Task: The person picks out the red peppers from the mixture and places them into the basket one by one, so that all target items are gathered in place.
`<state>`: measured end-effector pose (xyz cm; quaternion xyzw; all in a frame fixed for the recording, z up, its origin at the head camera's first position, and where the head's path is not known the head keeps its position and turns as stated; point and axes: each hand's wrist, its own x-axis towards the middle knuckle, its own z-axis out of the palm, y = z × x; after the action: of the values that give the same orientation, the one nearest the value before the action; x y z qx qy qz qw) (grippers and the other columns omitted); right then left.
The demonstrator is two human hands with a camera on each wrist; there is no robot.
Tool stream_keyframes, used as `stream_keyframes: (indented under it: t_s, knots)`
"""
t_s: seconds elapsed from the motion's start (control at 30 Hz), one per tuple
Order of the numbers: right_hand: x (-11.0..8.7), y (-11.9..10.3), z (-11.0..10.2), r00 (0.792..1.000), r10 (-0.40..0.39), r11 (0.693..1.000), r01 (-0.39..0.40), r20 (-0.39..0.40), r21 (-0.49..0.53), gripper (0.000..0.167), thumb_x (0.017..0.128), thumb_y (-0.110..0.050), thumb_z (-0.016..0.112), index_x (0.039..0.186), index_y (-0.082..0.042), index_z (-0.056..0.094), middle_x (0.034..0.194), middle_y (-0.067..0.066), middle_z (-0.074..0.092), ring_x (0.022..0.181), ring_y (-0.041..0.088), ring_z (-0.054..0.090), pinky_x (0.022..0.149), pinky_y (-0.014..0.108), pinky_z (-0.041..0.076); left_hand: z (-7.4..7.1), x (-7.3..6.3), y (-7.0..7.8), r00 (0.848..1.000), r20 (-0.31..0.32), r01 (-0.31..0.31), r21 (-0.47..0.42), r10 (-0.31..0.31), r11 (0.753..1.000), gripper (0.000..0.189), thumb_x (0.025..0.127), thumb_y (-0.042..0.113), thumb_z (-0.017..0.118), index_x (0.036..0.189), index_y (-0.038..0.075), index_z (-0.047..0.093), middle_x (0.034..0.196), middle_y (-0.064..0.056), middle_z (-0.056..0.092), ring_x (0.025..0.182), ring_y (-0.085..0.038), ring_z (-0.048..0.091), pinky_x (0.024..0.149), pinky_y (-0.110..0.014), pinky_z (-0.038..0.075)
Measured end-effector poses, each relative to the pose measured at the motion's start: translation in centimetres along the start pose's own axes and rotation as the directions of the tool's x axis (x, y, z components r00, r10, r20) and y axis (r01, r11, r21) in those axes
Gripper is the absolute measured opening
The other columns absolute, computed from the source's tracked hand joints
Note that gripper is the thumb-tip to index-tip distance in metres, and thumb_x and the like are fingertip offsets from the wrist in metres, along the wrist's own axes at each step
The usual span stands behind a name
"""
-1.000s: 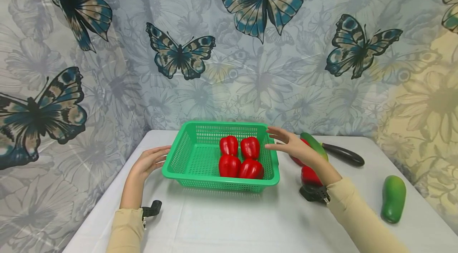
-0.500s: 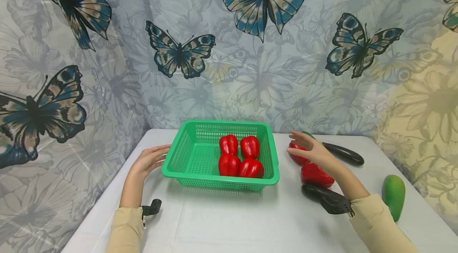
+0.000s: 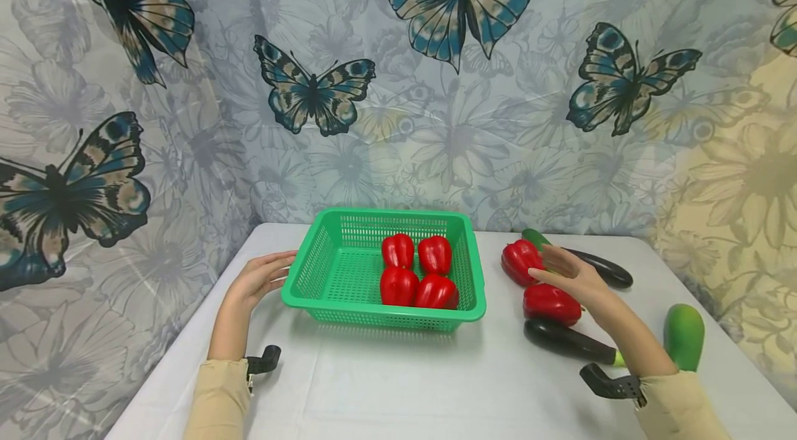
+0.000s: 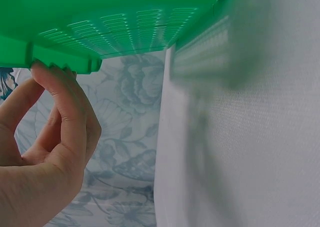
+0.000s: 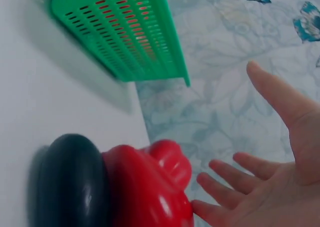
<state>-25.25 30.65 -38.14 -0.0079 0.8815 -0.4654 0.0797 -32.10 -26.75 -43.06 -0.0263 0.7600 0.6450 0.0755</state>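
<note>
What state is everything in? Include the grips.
Green basket, upright, partly filled
Four basketed peppers, inside, no cuts visible
Rear loose pepper, lying outside basket
Front loose pepper, lying outside basket
Front eggplant, lying on its side
Far eggplant, lying, partly hidden
Slim green vegetable, partly hidden
Stout green vegetable, lying, partly hidden
Left grip, touching basket rim
Right grip, spread, holding nothing

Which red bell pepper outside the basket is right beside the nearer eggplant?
The front red bell pepper, with the near eggplant lying along its near side. The rear red bell pepper lies beyond it, nearer the green basket.
</note>
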Motion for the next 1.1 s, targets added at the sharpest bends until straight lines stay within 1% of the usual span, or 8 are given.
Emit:
stream_keyframes:
  t_s: [0.23, 0.43, 0.5, 0.6, 0.87, 1.0, 1.1]
  knots:
    - [-1.0, 1.3, -0.6, 0.999, 0.03, 0.999, -0.029, -0.019, 0.04, 0.09, 0.094, -0.046, 0.06, 0.158, -0.01, 0.009, 0.159, 0.025, 0.019, 0.145, 0.05, 0.016, 0.104, 0.075, 0.024, 0.0, 0.0, 0.0, 1.0, 0.007, 0.006, -0.008, -0.006, 1.0, 0.061, 0.093, 0.035, 0.067, 0.142, 0.002, 0.049, 0.119, 0.01, 0.063, 0.099, -0.002, 0.065, 0.088, -0.024, 0.053]
    - [-1.5, 2.1, -0.9, 0.989, 0.138, 0.99, -0.138, -0.043, 0.015, 0.1, 0.091, -0.054, 0.06, 0.158, -0.007, 0.001, 0.16, 0.027, 0.011, 0.145, 0.052, 0.011, 0.104, 0.076, 0.023, 0.1, -0.1, 0.1, 1.0, -0.003, 0.005, 0.0, -0.005, 1.0, 0.061, 0.093, 0.036, 0.067, 0.141, 0.002, 0.05, 0.124, 0.007, 0.062, 0.1, -0.003, 0.065, 0.089, -0.026, 0.053]
    - [-1.5, 2.5, -0.8, 0.984, 0.173, 0.985, -0.172, -0.046, 0.01, 0.102, 0.091, -0.056, 0.059, 0.157, -0.006, 0.0, 0.159, 0.029, 0.01, 0.145, 0.052, 0.013, 0.105, 0.075, 0.024, 0.1, -0.1, 0.1, 1.0, -0.005, 0.004, 0.003, -0.004, 1.0, 0.061, 0.093, 0.036, 0.067, 0.141, 0.002, 0.05, 0.124, 0.007, 0.062, 0.1, -0.003, 0.064, 0.089, -0.026, 0.053]
    - [-1.5, 2.9, -0.7, 0.978, 0.204, 0.979, -0.204, -0.047, 0.005, 0.103, 0.09, -0.059, 0.059, 0.157, -0.006, 0.002, 0.158, 0.031, 0.011, 0.143, 0.053, 0.015, 0.106, 0.073, 0.026, 0.1, -0.1, 0.1, 1.0, -0.004, 0.007, -0.004, -0.007, 1.0, 0.061, 0.093, 0.035, 0.067, 0.141, 0.002, 0.05, 0.122, 0.008, 0.063, 0.099, -0.003, 0.065, 0.089, -0.025, 0.053]
    - [-1.1, 3.6, 0.0, 0.978, 0.202, 0.979, -0.203, -0.052, -0.017, 0.103, 0.092, -0.057, 0.057, 0.156, -0.001, 0.0, 0.155, 0.035, 0.015, 0.139, 0.053, 0.02, 0.106, 0.068, 0.032, 0.1, -0.2, 0.1, 1.0, -0.005, 0.007, -0.015, -0.007, 1.0, 0.06, 0.093, 0.034, 0.067, 0.141, 0.002, 0.051, 0.118, 0.01, 0.063, 0.097, -0.002, 0.065, 0.087, -0.024, 0.053]
    - [-0.8, 4.0, 0.5, 0.971, 0.228, 0.973, -0.23, -0.066, -0.018, 0.105, 0.09, -0.06, 0.057, 0.155, 0.001, 0.001, 0.154, 0.034, 0.015, 0.137, 0.053, 0.02, 0.105, 0.065, 0.037, 0.1, -0.2, 0.2, 1.0, -0.006, 0.005, -0.023, -0.005, 1.0, 0.059, 0.093, 0.033, 0.067, 0.141, 0.001, 0.051, 0.116, 0.011, 0.064, 0.097, -0.002, 0.065, 0.086, -0.024, 0.054]
    - [-0.5, 4.5, 0.8, 0.964, 0.254, 0.967, -0.255, -0.077, -0.013, 0.107, 0.089, -0.061, 0.057, 0.155, 0.003, 0.002, 0.151, 0.035, 0.018, 0.134, 0.052, 0.023, 0.101, 0.06, 0.044, 0.2, -0.3, 0.2, 1.0, -0.007, 0.004, -0.027, -0.004, 1.0, 0.059, 0.093, 0.032, 0.067, 0.14, 0.001, 0.051, 0.115, 0.012, 0.064, 0.097, -0.003, 0.066, 0.087, -0.025, 0.053]
